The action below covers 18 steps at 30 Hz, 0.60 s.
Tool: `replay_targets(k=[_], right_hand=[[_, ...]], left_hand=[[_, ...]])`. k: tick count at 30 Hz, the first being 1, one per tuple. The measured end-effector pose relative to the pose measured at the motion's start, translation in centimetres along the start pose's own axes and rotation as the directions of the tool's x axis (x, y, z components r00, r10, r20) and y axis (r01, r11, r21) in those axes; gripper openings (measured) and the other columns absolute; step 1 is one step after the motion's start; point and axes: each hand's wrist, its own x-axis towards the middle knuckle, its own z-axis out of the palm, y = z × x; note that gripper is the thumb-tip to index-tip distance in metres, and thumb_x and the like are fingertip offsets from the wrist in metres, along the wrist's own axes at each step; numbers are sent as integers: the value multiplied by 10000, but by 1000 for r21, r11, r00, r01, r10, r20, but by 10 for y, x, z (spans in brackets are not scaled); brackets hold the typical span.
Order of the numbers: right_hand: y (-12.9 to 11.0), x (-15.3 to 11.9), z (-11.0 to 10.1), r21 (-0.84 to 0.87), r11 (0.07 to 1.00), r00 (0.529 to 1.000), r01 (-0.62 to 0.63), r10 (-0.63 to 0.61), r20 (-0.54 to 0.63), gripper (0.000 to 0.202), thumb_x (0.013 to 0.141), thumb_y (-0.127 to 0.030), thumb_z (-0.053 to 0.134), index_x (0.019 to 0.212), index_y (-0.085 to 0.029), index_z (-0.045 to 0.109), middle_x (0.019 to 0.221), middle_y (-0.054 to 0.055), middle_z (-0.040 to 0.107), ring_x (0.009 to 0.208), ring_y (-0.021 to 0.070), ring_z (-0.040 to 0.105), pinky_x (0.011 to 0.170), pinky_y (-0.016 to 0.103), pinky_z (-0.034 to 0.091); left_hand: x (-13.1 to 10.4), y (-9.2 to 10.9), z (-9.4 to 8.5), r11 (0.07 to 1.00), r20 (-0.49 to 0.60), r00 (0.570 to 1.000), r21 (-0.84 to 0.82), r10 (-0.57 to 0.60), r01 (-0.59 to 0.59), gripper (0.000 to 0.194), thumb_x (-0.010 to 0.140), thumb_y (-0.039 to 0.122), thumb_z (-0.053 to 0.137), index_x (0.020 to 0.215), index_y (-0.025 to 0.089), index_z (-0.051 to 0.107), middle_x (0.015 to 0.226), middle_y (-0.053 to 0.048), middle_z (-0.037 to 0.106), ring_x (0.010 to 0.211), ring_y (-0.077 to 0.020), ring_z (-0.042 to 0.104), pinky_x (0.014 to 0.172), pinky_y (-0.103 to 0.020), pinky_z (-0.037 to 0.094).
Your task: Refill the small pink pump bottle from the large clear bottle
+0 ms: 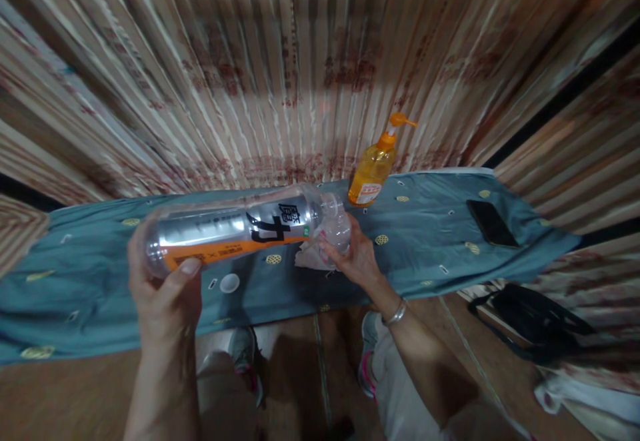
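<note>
Held lying sideways above the table (pixel 75 294): a big clear plastic bottle (pixel 235 228) with a silver and orange label and black characters. Looks empty inside, nothing liquid seen through the clear wall. Gripped at the bottom end by the left hand (pixel 165 288), fingers curled round it, thumb pressed on the orange stripe. Met at the neck end by the right hand (pixel 353 254), fingers closed around the mouth together with a crumpled white tissue (pixel 313 258); cannot tell if the cap is on, the mouth being hidden. Silver bracelet (pixel 395 314) on the right wrist.

Under the bottle, on the blue-green patterned cloth of the table, a small white round cap (pixel 229 283), lying apart from everything. Further back, near the curtain (pixel 300 61), an orange pump bottle (pixel 373 168), upright, filled with yellow-orange liquid nearly to the shoulder. To the right, well apart, a black phone (pixel 493 222) lying flat. On the floor at right, a black bag (pixel 535 321).
</note>
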Motion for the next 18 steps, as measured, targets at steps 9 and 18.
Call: replay_targets(k=[9,18], right_hand=[[-1,1,0,-18,999,999,-29,29,15,732,785,-583,670,1362,-191,447,1242,141,657,1118,291,654,932,448,554],[6,-3,5,-44,998,999,-45,45,-22,854,759,-598,681,1406,-142,360,1292,191,621,1103,320,662,884,471,564]], left_hand=[[1,0,1,1000,-23,1000,-17,6,-7,725,413,323,884,1108,377,687,1262,-8,610,1268,-355,494,1168,-656,200],[0,-2,-1,999,9,999,-8,31,-31,721,446,288,863,1137,364,671,1238,-27,606,1308,-369,465,1169,-677,178]])
